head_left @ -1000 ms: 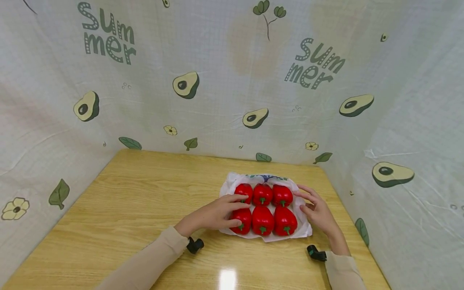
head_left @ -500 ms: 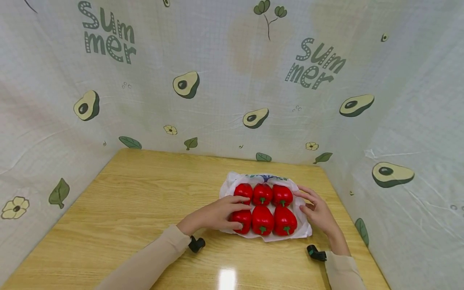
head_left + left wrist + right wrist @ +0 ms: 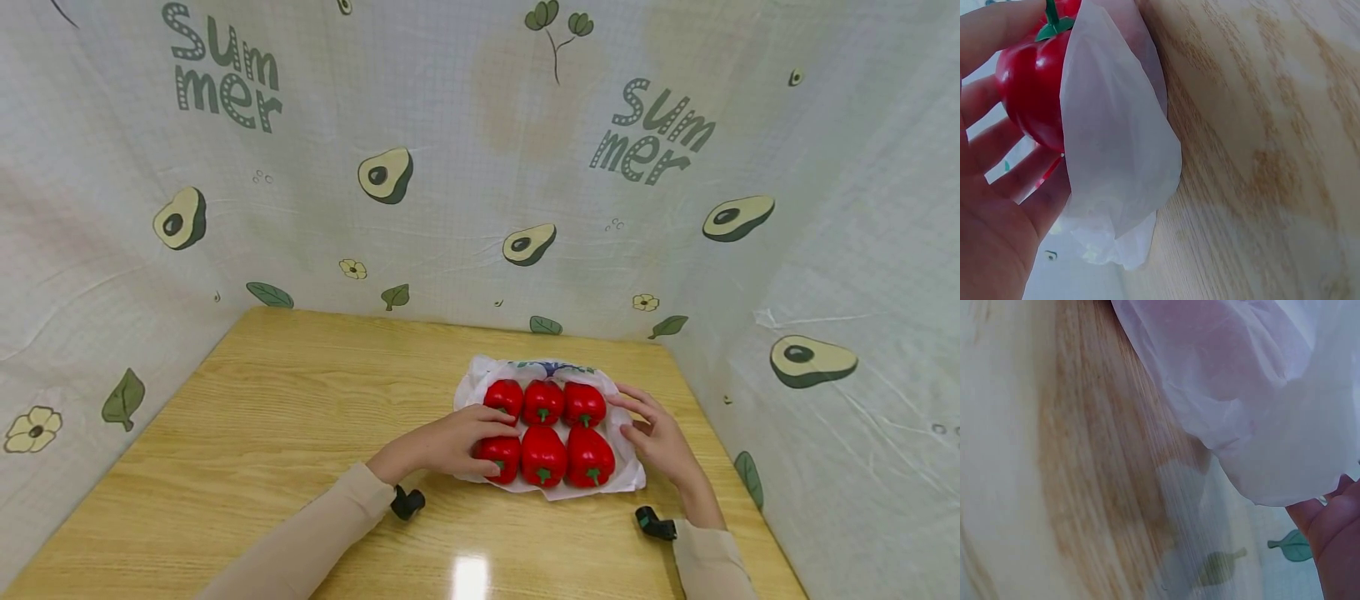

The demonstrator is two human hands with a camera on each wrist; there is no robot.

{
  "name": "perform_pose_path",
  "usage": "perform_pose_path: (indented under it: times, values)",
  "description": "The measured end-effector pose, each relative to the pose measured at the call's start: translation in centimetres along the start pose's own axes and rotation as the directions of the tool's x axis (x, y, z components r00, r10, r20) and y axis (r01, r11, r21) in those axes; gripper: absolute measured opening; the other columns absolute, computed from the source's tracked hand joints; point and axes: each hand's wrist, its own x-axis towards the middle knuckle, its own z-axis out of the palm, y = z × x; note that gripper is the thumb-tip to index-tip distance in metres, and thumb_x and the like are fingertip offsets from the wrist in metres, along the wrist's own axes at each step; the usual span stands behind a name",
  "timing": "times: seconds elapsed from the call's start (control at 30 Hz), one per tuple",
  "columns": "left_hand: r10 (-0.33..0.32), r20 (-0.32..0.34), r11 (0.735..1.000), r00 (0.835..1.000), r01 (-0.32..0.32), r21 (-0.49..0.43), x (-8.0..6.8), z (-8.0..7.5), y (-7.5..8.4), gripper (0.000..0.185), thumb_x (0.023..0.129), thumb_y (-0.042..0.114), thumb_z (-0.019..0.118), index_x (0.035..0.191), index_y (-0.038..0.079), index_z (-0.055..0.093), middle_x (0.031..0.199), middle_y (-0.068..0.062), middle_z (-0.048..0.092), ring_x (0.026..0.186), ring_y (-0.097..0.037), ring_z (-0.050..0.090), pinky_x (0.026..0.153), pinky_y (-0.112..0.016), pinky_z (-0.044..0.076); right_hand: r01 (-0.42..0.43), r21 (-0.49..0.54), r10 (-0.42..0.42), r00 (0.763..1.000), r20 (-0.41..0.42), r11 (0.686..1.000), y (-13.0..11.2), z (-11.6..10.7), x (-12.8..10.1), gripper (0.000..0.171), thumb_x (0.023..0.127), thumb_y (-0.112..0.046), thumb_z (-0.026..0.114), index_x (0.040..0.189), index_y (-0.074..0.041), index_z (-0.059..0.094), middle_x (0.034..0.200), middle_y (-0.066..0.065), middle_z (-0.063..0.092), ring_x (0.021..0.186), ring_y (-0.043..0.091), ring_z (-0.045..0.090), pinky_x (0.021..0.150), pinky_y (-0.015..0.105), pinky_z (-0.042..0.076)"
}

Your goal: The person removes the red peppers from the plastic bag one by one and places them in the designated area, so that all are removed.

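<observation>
While your left hand lies at the left edge of the six red peppers, its fingers reach over the near-left pepper with the thumb below it, curled loosely round that fruit. Your left wrist view shows the same: fingers cupping the red pepper with the white plastic bag folded up beside it. Your right hand rests on the right edge of the bag, fingers relaxed and slightly bent, fingertips just beside the far-right pepper; whether it pinches the plastic you cannot tell, and your right wrist view shows only the bag and part of the palm.

The peppers sit in two rows of three on the bag, the block's long axis running left to right across the table. Their green stems point toward you. The group lies right of the table's middle, near the avocado-print cloth wall.
</observation>
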Motion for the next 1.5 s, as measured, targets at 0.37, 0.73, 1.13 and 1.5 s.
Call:
perform_pose_path:
  times: [0.37,0.73,1.13,1.5]
  values:
    - [-0.017,0.013,1.0,1.0,0.017,-0.006,0.1,-0.1,-0.2,0.059,0.096,0.025,0.08,0.152,0.019,0.06,0.157,-0.003,0.054,0.146,-0.022,0.046,0.12,-0.041,0.043,0.005,0.0,-0.005,1.0,0.009,1.0,0.4,-0.1,0.0,0.045,0.096,0.014,0.064,0.138,-0.001,0.067,0.157,0.022,0.047,0.134,-0.005,0.047,0.097,0.017,0.054]
    - [-0.031,0.006,0.999,0.999,0.031,-0.013,-0.1,-0.3,-0.2,0.058,0.096,0.026,0.08,0.151,0.019,0.061,0.156,-0.002,0.055,0.145,-0.021,0.046,0.118,-0.04,0.044,-0.009,-0.009,0.009,1.0,0.011,1.0,0.3,-0.3,0.0,0.044,0.097,0.011,0.065,0.139,-0.003,0.067,0.158,0.019,0.047,0.134,-0.005,0.046,0.098,0.02,0.055]
    - [-0.01,-0.014,1.0,1.0,0.01,-0.014,-0.1,-0.5,0.0,0.058,0.096,0.025,0.081,0.15,0.018,0.062,0.155,-0.003,0.056,0.144,-0.022,0.048,0.116,-0.039,0.047,-0.002,-0.004,0.002,1.0,0.015,1.0,0.4,-0.3,0.0,0.044,0.098,0.011,0.064,0.139,-0.004,0.067,0.157,0.019,0.047,0.135,-0.005,0.046,0.098,0.022,0.056]
    - [-0.016,-0.014,1.0,1.0,0.016,-0.002,-0.2,-1.1,0.3,0.059,0.095,0.026,0.081,0.15,0.02,0.062,0.154,-0.001,0.056,0.144,-0.021,0.047,0.115,-0.038,0.047,-0.002,-0.01,0.002,1.0,0.002,1.0,0.5,-0.4,0.1,0.048,0.096,0.017,0.062,0.14,-0.004,0.067,0.16,0.019,0.045,0.134,-0.004,0.046,0.098,0.013,0.051]
